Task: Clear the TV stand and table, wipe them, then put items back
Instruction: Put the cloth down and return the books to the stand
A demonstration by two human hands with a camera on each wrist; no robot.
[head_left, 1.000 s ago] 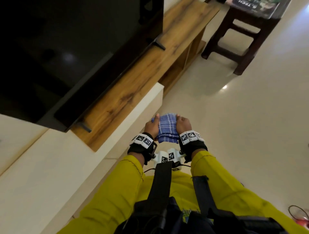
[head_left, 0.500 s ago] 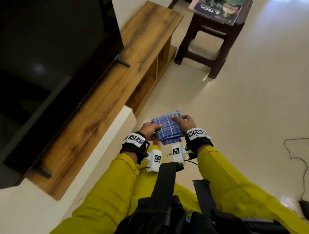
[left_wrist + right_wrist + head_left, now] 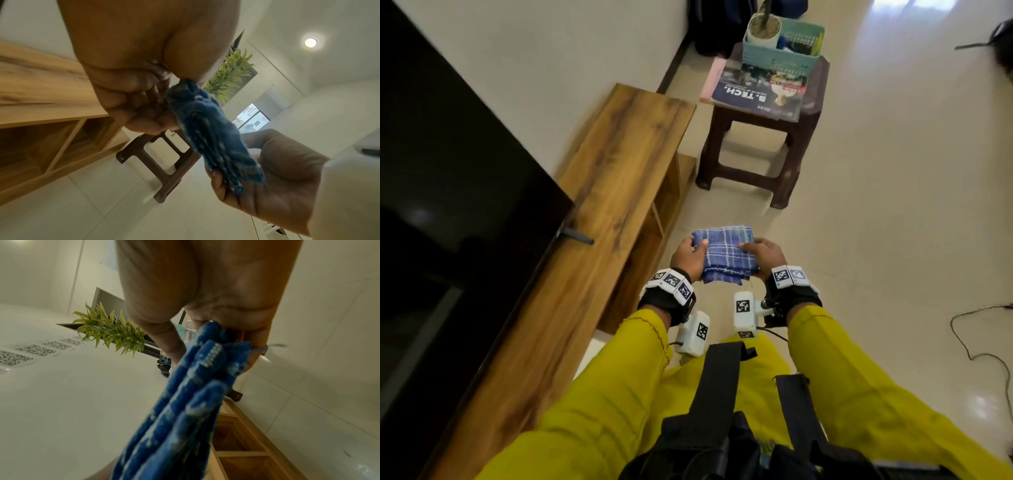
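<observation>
A folded blue checked cloth (image 3: 726,255) is gripped at either side by the curled fingers of the left hand (image 3: 686,255) and right hand (image 3: 765,255), above the floor beside the wooden TV stand (image 3: 599,205).

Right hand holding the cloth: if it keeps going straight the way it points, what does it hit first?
Probably the dark stool. The right hand, gripping the folded blue cloth with the left hand, points ahead over bare floor toward it. Depth is unclear from these views.
</observation>
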